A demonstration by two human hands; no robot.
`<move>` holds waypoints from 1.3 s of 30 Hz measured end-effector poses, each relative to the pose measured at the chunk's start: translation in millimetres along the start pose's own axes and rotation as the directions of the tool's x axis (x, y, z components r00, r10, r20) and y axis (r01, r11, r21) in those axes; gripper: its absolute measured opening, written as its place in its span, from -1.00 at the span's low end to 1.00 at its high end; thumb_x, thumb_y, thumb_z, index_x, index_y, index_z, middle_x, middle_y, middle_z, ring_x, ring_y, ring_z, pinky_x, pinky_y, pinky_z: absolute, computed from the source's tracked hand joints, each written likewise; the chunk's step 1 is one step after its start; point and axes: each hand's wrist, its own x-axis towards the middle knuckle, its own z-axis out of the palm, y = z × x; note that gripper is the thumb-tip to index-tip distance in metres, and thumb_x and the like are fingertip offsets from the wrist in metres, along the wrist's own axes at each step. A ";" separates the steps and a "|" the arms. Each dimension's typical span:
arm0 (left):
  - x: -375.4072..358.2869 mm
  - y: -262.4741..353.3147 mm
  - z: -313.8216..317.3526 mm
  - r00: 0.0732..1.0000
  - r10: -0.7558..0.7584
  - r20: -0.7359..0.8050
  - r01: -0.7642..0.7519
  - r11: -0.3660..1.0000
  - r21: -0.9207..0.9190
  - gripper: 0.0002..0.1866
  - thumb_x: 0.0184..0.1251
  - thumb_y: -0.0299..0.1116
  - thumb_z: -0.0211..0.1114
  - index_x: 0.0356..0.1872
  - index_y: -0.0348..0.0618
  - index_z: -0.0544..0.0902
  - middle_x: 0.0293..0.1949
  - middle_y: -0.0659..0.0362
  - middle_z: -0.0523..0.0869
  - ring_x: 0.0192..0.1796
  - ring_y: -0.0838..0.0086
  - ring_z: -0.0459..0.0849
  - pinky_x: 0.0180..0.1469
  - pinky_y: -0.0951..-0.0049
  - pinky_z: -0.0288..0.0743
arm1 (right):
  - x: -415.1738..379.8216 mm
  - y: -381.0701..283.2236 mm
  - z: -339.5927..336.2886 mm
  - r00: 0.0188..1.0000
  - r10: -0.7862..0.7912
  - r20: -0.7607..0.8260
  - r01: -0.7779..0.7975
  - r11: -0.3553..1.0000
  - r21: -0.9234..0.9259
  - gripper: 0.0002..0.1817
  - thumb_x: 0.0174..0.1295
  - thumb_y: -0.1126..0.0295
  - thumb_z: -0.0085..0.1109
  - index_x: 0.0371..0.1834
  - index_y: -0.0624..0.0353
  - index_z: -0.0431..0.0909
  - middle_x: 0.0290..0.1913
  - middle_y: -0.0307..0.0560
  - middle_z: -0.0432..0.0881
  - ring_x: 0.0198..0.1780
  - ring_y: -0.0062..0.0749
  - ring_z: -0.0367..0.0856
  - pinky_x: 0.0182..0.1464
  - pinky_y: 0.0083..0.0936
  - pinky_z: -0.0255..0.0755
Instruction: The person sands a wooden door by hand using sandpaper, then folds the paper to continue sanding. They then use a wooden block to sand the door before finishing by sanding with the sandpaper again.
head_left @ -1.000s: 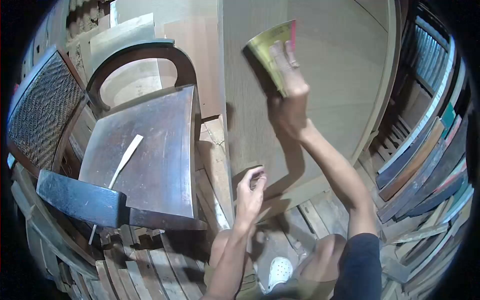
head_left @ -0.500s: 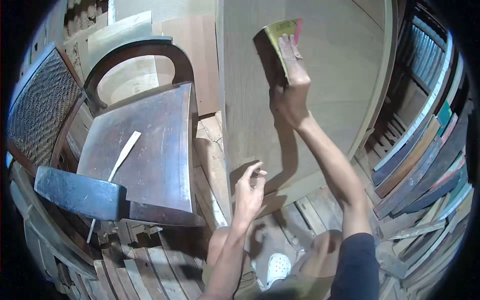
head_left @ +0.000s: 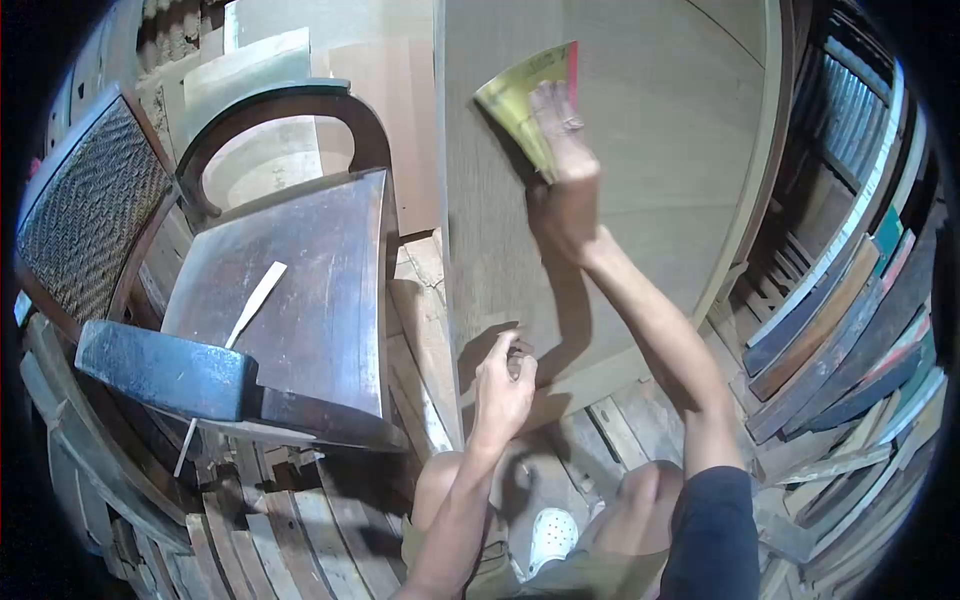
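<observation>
From where I stand, the yellow sheet [head_left: 512, 92] is up against the upper part of the wide wooden board [head_left: 660, 140], under the fingers of the right hand [head_left: 568, 150]. That hand has hold of it, fingers laid along its yellow face; the thumb is out of my sight, so I can't tell whether it pinches from beneath. The left hand [head_left: 503, 392] is loosely curled near the board's lower left, and I see nothing in it.

I'd judge the sheet light and bendy, like stiff paper: it bows a little, and a dark shadow runs along its lower left side, as if that edge stands off the wood. It looks hard to break but easy to crease or tear at a corner. The yellow side is probably smooth enough to slide under dry fingers, so a broad, flat hold across the middle seems better than a pinch at the pink strip on its right edge.

Its underside is turned away from me, so whether that is rough I can't say. The printing is too small to read. The board's top runs out of view, and the chair's armrest [head_left: 165, 368] covers part of the pale stick [head_left: 258, 300].
</observation>
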 end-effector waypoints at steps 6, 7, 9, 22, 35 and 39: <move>1.3 -16.2 5.6 0.992 0.088 -0.092 -0.079 0.992 0.101 -0.65 0.36 -0.39 0.18 0.08 -0.38 0.62 -0.13 -0.16 0.77 -0.06 0.14 0.77 0.00 0.26 0.58 | -24.8 13.4 -14.4 0.952 -0.237 0.194 0.233 0.972 0.044 -0.45 0.09 0.67 0.21 0.25 0.39 0.55 0.25 0.24 0.61 0.36 0.01 0.54 0.42 -0.12 0.43; 1.9 -18.2 8.6 0.987 0.120 -0.110 -0.110 0.990 0.093 -0.66 0.35 -0.38 0.20 0.05 -0.41 0.62 -0.13 -0.19 0.76 -0.05 0.04 0.75 0.03 0.19 0.57 | -21.5 11.5 -17.3 0.997 0.003 0.076 -0.006 0.999 0.050 -0.35 0.01 0.70 0.22 0.31 0.44 0.49 0.30 0.32 0.56 0.42 0.13 0.46 0.47 -0.05 0.33; 3.7 -25.7 11.7 0.972 0.187 -0.142 -0.175 0.980 0.095 -0.65 0.32 -0.37 0.24 0.00 -0.45 0.62 -0.14 -0.26 0.73 -0.03 -0.15 0.71 0.08 0.05 0.54 | -42.5 5.6 -18.4 0.955 -0.090 0.283 0.080 0.996 0.046 -0.33 -0.01 0.73 0.25 0.31 0.47 0.48 0.31 0.34 0.54 0.42 0.19 0.45 0.46 -0.10 0.35; 2.3 -17.1 8.4 0.978 0.150 -0.144 -0.122 0.975 0.188 -0.64 0.35 -0.39 0.26 0.09 -0.40 0.60 -0.05 -0.23 0.66 0.04 -0.02 0.67 0.13 0.14 0.52 | -60.3 7.3 -21.6 0.945 -0.203 0.257 0.171 0.975 0.140 -0.45 0.08 0.72 0.13 0.24 0.43 0.55 0.26 0.34 0.58 0.40 0.19 0.47 0.42 -0.04 0.38; 4.3 -28.8 12.5 0.988 0.061 -0.140 -0.027 0.973 0.228 -0.65 0.36 -0.44 0.26 0.14 -0.28 0.62 0.03 -0.09 0.65 0.03 0.16 0.67 0.12 0.26 0.54 | -55.5 8.1 -25.9 0.890 -0.294 0.348 0.309 0.951 0.013 -0.51 0.17 0.61 0.20 0.23 0.30 0.60 0.23 0.14 0.65 0.40 -0.06 0.52 0.43 -0.13 0.45; 6.6 -20.1 10.8 0.979 0.157 -0.130 -0.142 0.983 0.118 -0.64 0.37 -0.47 0.24 0.17 -0.28 0.60 0.07 -0.06 0.63 0.02 0.22 0.68 0.12 0.29 0.55 | -40.9 19.7 -32.4 0.981 -0.074 0.178 0.067 0.997 0.047 -0.51 0.18 0.65 0.14 0.23 0.30 0.60 0.26 0.19 0.62 0.39 0.06 0.50 0.44 -0.08 0.41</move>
